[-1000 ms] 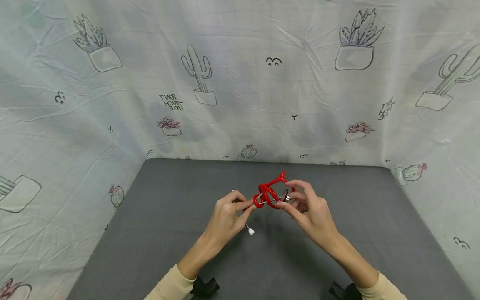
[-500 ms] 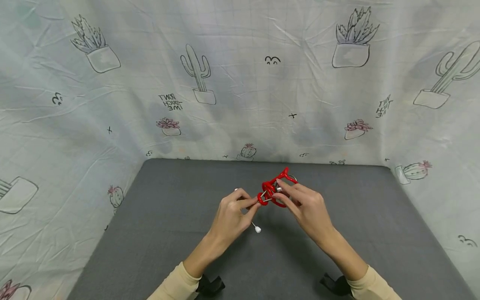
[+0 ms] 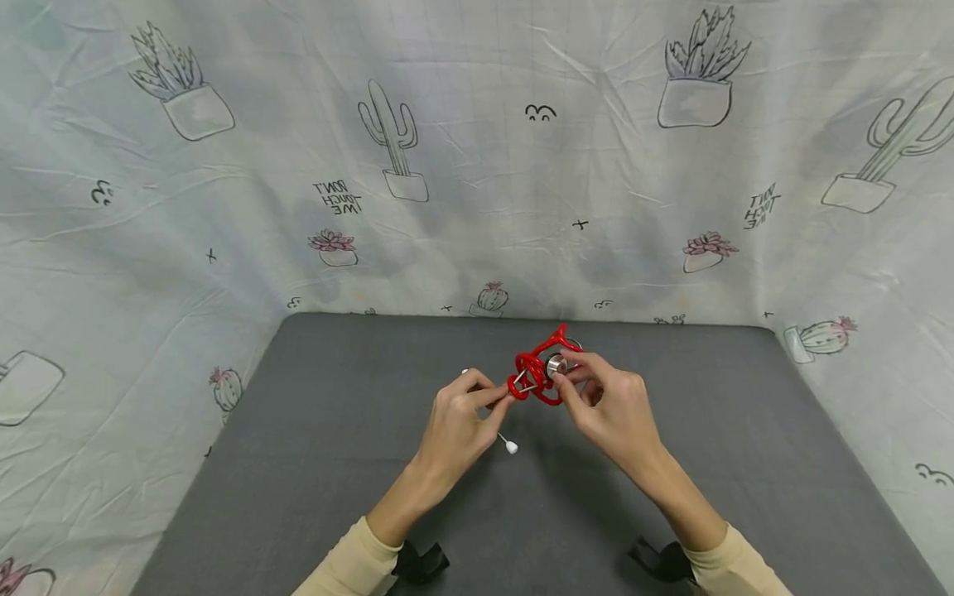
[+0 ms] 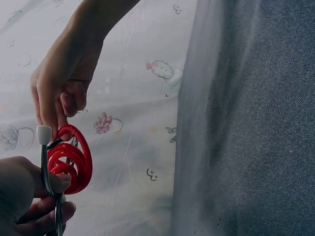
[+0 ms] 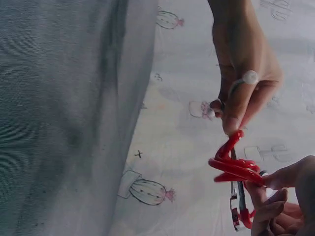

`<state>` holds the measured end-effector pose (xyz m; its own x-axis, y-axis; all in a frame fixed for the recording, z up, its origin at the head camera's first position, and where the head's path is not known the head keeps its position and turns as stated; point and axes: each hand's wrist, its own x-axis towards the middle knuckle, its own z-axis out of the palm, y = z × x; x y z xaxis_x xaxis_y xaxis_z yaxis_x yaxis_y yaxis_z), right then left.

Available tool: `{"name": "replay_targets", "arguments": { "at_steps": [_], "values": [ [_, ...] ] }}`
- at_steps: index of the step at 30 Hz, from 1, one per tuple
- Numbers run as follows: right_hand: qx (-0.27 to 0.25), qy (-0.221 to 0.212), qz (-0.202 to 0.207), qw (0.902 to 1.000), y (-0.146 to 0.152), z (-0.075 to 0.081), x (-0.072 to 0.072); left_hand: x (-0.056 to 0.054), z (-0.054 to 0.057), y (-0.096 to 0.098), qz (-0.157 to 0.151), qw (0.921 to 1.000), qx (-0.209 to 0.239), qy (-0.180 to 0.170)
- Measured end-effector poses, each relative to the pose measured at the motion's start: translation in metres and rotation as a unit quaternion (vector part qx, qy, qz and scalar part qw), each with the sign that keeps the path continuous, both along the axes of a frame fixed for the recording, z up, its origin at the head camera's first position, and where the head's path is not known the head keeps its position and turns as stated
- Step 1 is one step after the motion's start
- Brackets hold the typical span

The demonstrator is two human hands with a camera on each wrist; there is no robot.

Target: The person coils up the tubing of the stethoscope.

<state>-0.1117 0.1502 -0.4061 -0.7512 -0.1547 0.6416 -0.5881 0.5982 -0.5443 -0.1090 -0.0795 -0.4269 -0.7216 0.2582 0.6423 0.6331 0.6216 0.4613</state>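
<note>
Both hands hold a red stethoscope above the grey surface, its tubing (image 3: pixel 531 364) wound into a loose coil. The left hand (image 3: pixel 456 420) pinches the metal ear tubes where they meet the red tubing. One white ear tip (image 3: pixel 511 447) sticks out below that hand, and in the left wrist view an ear tip (image 4: pixel 44 134) stands above the thumb. Between thumb and fingertips, the right hand (image 3: pixel 617 407) pinches the silver chest piece (image 3: pixel 555 365) against the right side of the coil. In the right wrist view the red loops (image 5: pixel 234 169) lie between the two hands.
A grey cloth-covered table (image 3: pixel 335 364) lies beneath the hands. White fabric (image 3: pixel 477 165) printed with cacti and succulents hangs behind it and on both sides. Dark straps (image 3: pixel 421 564) show at the wrists near the front.
The chest piece, seen edge-on earlier, has turned and moved up and left against the coil, its silver face showing. The right hand shifted left with it; the left hand moved slightly right.
</note>
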Motion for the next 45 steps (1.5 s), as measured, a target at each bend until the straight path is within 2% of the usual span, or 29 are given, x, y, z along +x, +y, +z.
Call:
{"name": "replay_targets", "arguments": {
  "at_steps": [3,8,11,16,22,25,29,31,33,35,37,42,45],
  "values": [
    [-0.030,-0.058,-0.013,0.9978,-0.002,0.003,-0.003,0.000,0.000,0.001,0.011,0.9999,-0.008,0.011],
    [-0.088,-0.148,-0.049,0.9838,0.001,0.005,-0.009,0.002,-0.001,0.003,0.026,0.9979,-0.040,0.043],
    [-0.104,-0.174,-0.053,0.9779,0.004,0.005,-0.015,0.003,-0.001,0.004,0.029,0.9950,-0.062,0.073],
    [-0.143,-0.221,-0.025,0.9643,0.008,0.003,-0.023,0.003,-0.003,0.006,0.024,0.9886,-0.078,0.127],
    [-0.242,-0.225,-0.033,0.9434,0.005,-0.006,-0.023,0.003,-0.003,0.007,0.023,0.9825,-0.092,0.161],
    [-0.303,-0.223,-0.027,0.9261,0.001,-0.010,-0.020,0.002,-0.001,0.005,0.024,0.9820,-0.095,0.161],
    [-0.383,-0.255,0.006,0.8877,0.000,-0.009,-0.014,0.001,0.001,0.000,0.021,0.9839,-0.086,0.155],
    [-0.408,-0.280,0.031,0.8686,0.003,-0.006,-0.010,0.000,0.002,-0.002,0.018,0.9847,-0.080,0.154],
    [-0.410,-0.301,0.053,0.8592,0.008,-0.003,-0.006,0.000,0.002,-0.003,0.014,0.9851,-0.078,0.153],
    [-0.399,-0.315,0.076,0.8576,0.012,0.000,-0.002,-0.001,0.003,-0.004,0.011,0.9851,-0.076,0.154],
    [-0.377,-0.324,0.088,0.8633,0.016,0.002,0.001,-0.002,0.003,-0.005,0.009,0.9848,-0.075,0.157],
    [-0.303,-0.333,0.075,0.8898,0.024,0.007,0.004,-0.003,0.000,-0.006,-0.001,0.9799,-0.086,0.180],
    [-0.238,-0.323,0.045,0.9151,0.025,0.009,0.005,-0.002,-0.003,-0.005,-0.010,0.9763,-0.099,0.192]
  ]
}}
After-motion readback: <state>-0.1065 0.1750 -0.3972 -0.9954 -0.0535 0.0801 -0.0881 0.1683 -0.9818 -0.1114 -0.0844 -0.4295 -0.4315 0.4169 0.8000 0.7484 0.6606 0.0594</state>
